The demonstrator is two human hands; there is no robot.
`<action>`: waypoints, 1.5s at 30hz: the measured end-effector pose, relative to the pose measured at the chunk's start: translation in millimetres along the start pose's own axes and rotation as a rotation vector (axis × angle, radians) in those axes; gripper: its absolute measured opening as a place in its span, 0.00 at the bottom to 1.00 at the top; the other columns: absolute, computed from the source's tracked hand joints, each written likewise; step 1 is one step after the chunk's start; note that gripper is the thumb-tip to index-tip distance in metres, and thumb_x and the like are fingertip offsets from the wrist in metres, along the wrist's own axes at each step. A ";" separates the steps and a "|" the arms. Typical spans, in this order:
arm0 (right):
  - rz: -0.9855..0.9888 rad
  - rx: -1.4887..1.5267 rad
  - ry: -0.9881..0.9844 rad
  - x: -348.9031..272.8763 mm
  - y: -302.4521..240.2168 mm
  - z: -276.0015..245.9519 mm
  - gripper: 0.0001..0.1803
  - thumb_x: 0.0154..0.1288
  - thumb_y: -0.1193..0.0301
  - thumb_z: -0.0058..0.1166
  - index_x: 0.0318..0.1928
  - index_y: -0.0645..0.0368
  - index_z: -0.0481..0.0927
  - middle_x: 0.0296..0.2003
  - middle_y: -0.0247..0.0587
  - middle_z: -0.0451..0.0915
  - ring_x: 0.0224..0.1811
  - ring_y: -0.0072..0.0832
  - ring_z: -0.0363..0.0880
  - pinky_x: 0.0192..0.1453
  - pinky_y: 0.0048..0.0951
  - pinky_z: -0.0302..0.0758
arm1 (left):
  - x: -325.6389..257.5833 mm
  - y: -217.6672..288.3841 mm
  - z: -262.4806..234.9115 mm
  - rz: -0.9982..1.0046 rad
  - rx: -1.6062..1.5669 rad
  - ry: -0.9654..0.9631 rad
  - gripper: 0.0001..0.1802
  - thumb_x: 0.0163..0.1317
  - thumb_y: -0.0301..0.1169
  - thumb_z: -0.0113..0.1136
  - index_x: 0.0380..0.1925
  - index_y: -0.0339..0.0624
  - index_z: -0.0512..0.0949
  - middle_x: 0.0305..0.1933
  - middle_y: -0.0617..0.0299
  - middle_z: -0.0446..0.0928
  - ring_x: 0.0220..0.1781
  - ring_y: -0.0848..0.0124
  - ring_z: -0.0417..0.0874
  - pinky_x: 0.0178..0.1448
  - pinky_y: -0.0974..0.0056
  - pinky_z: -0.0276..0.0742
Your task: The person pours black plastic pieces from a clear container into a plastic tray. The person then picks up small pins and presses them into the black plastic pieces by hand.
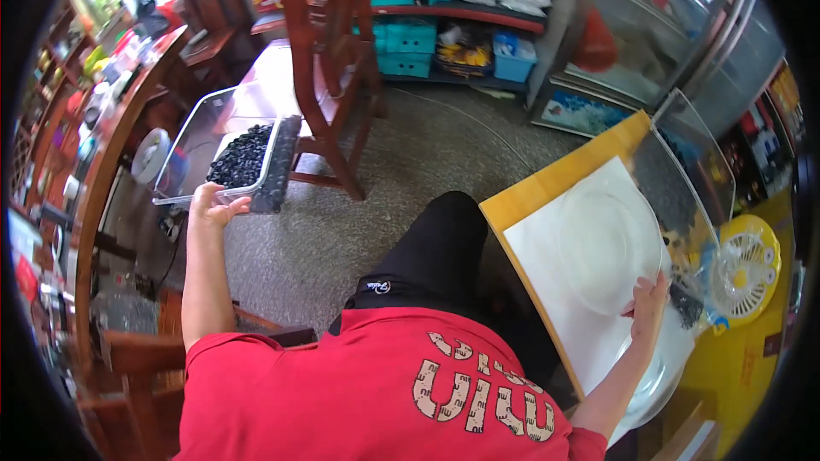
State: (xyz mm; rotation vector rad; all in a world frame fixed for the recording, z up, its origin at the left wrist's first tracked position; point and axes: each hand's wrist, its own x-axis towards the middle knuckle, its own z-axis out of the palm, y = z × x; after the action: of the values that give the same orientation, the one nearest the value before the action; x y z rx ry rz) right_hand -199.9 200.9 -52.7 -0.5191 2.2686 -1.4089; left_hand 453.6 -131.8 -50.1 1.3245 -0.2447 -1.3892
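Tilting clear tray (224, 150), long axis away

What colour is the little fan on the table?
Yellow, with a clear grille; the fan shows in the head view, near the right hand.

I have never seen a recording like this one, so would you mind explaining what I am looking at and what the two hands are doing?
This is one wide fisheye picture from a camera worn on a person's head, looking down, so straight edges bend near the rim. There is no machine: the red shirt and black trousers belong to the wearer, and both bare arms are theirs. The left hand holds up a clear plastic tray by its near edge; it contains small dark pieces, too small to identify. The right hand rests on the edge of a clear round plate that lies on a white board on a yellow table. A small yellow fan stands to the right, and a wooden chair stands ahead.
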 end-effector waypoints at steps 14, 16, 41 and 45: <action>-0.051 -0.227 -0.084 -28.1 -31.3 20.6 0.35 0.57 0.77 0.42 0.65 0.57 0.46 0.54 0.56 0.66 0.17 0.28 0.73 0.19 0.26 0.72 | -204.0 -46.9 -5.2 -0.079 0.100 -0.098 0.22 0.43 0.24 0.43 0.43 0.26 0.64 0.45 0.42 0.70 0.47 0.42 0.73 0.48 0.31 0.65; -0.036 -0.232 -0.097 -30.4 -35.0 22.8 0.35 0.57 0.76 0.42 0.65 0.58 0.46 0.54 0.57 0.66 0.20 0.30 0.75 0.24 0.28 0.74 | -230.2 -57.7 10.9 -0.073 0.057 -0.205 0.22 0.43 0.24 0.44 0.42 0.26 0.64 0.43 0.38 0.70 0.44 0.39 0.73 0.47 0.33 0.67; 0.015 0.870 -0.236 68.6 -144.7 35.1 0.23 0.58 0.75 0.48 0.55 0.59 0.61 0.45 0.53 0.72 0.41 0.50 0.76 0.44 0.53 0.75 | -217.8 -174.8 322.1 0.195 0.356 -1.162 0.47 0.45 0.18 0.49 0.64 0.39 0.36 0.65 0.39 0.43 0.52 0.53 0.68 0.30 0.53 0.83; -0.053 0.881 -0.175 77.7 -141.3 12.1 0.27 0.56 0.78 0.47 0.57 0.59 0.58 0.45 0.52 0.72 0.41 0.50 0.76 0.44 0.53 0.75 | -215.0 -199.3 345.4 0.136 0.351 -1.216 0.47 0.47 0.18 0.48 0.65 0.42 0.35 0.66 0.40 0.40 0.59 0.49 0.60 0.34 0.54 0.82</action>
State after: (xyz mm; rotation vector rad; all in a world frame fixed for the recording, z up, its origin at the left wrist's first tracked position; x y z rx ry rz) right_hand -245.9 92.7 58.4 -0.3740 1.3022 -2.0801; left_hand 12.3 -74.1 34.1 0.5302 -1.4000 -1.9306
